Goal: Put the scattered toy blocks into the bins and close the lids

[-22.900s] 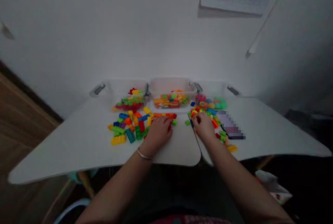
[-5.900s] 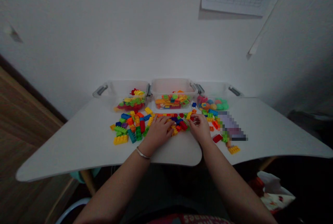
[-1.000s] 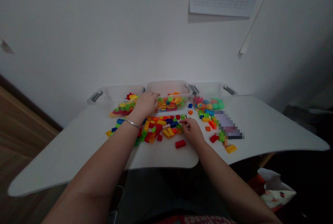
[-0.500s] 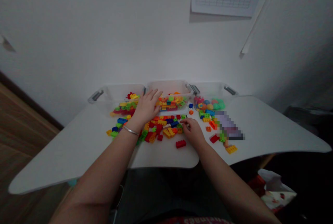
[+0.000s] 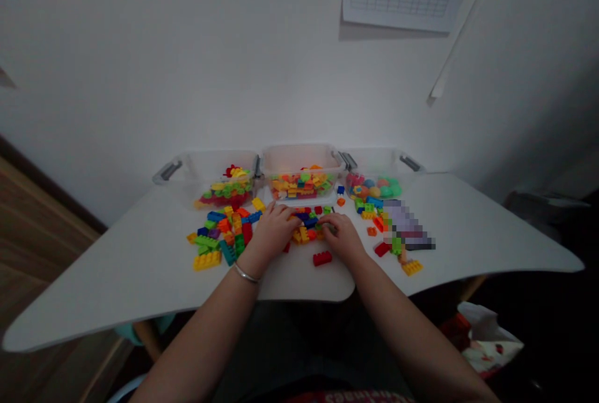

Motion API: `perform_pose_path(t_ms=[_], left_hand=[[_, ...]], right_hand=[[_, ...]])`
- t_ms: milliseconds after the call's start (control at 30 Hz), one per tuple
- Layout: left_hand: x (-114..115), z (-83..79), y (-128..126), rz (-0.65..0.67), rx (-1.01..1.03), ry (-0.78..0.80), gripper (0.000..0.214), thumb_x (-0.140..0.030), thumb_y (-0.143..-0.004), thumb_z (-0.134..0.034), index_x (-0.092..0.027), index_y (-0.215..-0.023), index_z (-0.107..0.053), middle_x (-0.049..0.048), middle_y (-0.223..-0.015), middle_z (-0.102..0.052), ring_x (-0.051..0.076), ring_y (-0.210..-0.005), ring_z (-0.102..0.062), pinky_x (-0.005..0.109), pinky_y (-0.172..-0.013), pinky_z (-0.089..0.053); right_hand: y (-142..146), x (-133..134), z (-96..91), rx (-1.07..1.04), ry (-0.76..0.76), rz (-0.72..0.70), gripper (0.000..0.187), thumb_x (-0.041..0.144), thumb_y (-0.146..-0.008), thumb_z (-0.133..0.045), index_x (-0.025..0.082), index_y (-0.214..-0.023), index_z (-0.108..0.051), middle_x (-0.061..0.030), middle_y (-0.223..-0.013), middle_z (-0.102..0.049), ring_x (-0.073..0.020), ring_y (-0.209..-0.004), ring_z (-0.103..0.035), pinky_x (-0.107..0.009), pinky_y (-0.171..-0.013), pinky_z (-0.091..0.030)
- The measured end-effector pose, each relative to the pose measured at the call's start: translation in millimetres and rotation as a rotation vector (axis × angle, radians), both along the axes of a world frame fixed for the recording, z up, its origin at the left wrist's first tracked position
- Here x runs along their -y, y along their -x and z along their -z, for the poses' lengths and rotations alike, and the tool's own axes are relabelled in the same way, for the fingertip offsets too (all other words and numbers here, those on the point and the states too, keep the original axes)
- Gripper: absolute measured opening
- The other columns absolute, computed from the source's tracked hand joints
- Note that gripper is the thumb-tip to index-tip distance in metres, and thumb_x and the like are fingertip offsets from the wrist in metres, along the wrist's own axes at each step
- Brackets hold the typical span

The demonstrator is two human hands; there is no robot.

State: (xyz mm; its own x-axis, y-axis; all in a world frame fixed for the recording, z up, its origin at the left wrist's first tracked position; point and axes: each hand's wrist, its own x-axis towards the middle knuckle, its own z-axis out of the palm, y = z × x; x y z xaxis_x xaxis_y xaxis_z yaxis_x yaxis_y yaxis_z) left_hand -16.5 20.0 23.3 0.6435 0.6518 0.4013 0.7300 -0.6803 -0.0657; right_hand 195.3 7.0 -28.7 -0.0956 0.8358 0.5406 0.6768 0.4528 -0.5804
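Note:
My left hand point(image 5: 275, 231), with a silver bangle at the wrist, lies low over the loose toy building bricks point(image 5: 224, 225) in the middle of the table. Its fingers are bent but apart, touching the pile near some blue bricks point(image 5: 307, 220); I see nothing held in it. At the pile's right side, my right hand point(image 5: 343, 237) has thumb and fingers curled together. Whatever they grip is small and mostly hidden. A red brick point(image 5: 322, 258) lies in front, between the two hands. Yellow bricks point(image 5: 304, 236) sit between the fingertips.
Along the wall stand three clear bins: the left bin point(image 5: 206, 166) and middle bin point(image 5: 302, 156) hold bricks, the right bin point(image 5: 374, 163) coloured balls. A blurred flat phone-like thing point(image 5: 408, 225) lies right, beside more bricks point(image 5: 412, 267). The white table's point(image 5: 304, 287) front edge curves.
My left hand has come down from the middle bin's front onto the brick pile, nearer my right hand. My right hand stays about where it was, fingers still curled.

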Motion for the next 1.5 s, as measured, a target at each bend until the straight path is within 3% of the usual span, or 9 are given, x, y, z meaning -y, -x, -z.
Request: perform_pose_path(t_ms=[333,567,633,733,867,967,1067,1233,1500], left_hand=[[2,8.2,2,-0.052,0.027,-0.046,0.018,-0.023,-0.092,-0.053,-0.023,-0.096,-0.07,0.0083,-0.101,-0.068,0.025,-0.096,-0.06,0.049,-0.101,-0.04],[2,9.9,2,-0.062,0.052,-0.012,0.019,-0.025,-0.093,-0.051,-0.022,-0.096,-0.069,0.0084,-0.104,-0.068,0.025,-0.099,-0.06,0.045,-0.097,-0.044],[2,10.2,2,-0.069,0.06,-0.001,0.019,-0.025,-0.093,-0.051,-0.021,-0.097,-0.069,0.0088,-0.105,-0.068,0.025,-0.1,-0.06,0.043,-0.095,-0.045],[3,10.3,1,-0.074,0.072,0.001,0.018,-0.024,-0.093,-0.052,-0.02,-0.097,-0.069,0.0093,-0.106,-0.068,0.025,-0.101,-0.06,0.042,-0.095,-0.046],[4,9.8,1,-0.077,0.097,0.002,0.018,-0.023,-0.092,-0.053,-0.021,-0.098,-0.069,0.0089,-0.11,-0.068,0.025,-0.103,-0.06,0.042,-0.095,-0.046],[4,10.0,1,-0.071,0.11,0.01,0.017,-0.023,-0.091,-0.054,-0.02,-0.098,-0.069,0.0088,-0.114,-0.068,0.025,-0.104,-0.06,0.042,-0.096,-0.047],[3,10.1,2,-0.071,0.115,0.021,0.016,-0.022,-0.091,-0.054,-0.02,-0.097,-0.069,0.0086,-0.111,-0.068,0.024,-0.104,-0.061,0.041,-0.095,-0.048],[4,8.3,2,-0.075,0.118,0.032,0.016,-0.021,-0.091,-0.054,-0.02,-0.094,-0.07,0.0094,-0.105,-0.068,0.024,-0.101,-0.062,0.041,-0.092,-0.05],[0,9.4,5,-0.05,0.128,0.021,0.02,-0.025,-0.092,-0.053,-0.021,-0.101,-0.071,0.0082,-0.122,-0.066,0.026,-0.108,-0.059,0.048,-0.103,-0.043]], right_hand=[[-1,2,-2.2,0.006,-0.016,-0.03,0.018,0.016,-0.08,-0.057,0.024,-0.09,-0.07,-0.0068,-0.101,-0.072,-0.0238,-0.098,-0.063,-0.044,-0.091,-0.047],[5,11,-10.9,0.166,-0.116,-0.282,0.032,0.033,-0.07,-0.079,0.024,-0.099,-0.071,-0.0084,-0.119,-0.066,-0.027,-0.114,-0.056,-0.047,-0.101,-0.041],[7,10,-10.5,0.189,-0.107,-0.23,0.024,0.031,-0.074,-0.076,0.024,-0.098,-0.071,-0.0081,-0.117,-0.067,-0.0266,-0.111,-0.057,-0.046,-0.099,-0.042],[8,8,-8.8,0.175,-0.087,-0.026,0.014,0.028,-0.085,-0.063,0.023,-0.097,-0.069,-0.0091,-0.108,-0.069,-0.0264,-0.103,-0.058,-0.045,-0.093,-0.045],[2,6,-8.3,0.108,-0.087,0.119,0.022,0.026,-0.094,-0.046,0.022,-0.089,-0.066,-0.0093,-0.094,-0.068,-0.0249,-0.092,-0.058,-0.041,-0.086,-0.046],[-4,8,-10.8,0.103,-0.072,0.051,0.017,0.024,-0.09,-0.049,0.022,-0.08,-0.063,-0.0087,-0.087,-0.063,-0.0236,-0.087,-0.057,-0.039,-0.082,-0.048],[-6,14,-13.7,0.179,-0.05,-0.075,0.004,0.024,-0.081,-0.06,0.021,-0.081,-0.062,-0.0095,-0.098,-0.064,-0.0244,-0.096,-0.057,-0.04,-0.087,-0.048],[1,20,-10.6,0.355,-0.062,-0.109,0.02,0.027,-0.072,-0.071,0.019,-0.089,-0.064,-0.014,-0.126,-0.059,-0.0312,-0.119,-0.049,-0.048,-0.101,-0.041],[4,13,-1.9,0.238,-0.148,-0.174,0.021,0.026,-0.071,-0.077,0.021,-0.086,-0.064,-0.0103,-0.117,-0.066,-0.0282,-0.115,-0.055,-0.05,-0.101,-0.042]])
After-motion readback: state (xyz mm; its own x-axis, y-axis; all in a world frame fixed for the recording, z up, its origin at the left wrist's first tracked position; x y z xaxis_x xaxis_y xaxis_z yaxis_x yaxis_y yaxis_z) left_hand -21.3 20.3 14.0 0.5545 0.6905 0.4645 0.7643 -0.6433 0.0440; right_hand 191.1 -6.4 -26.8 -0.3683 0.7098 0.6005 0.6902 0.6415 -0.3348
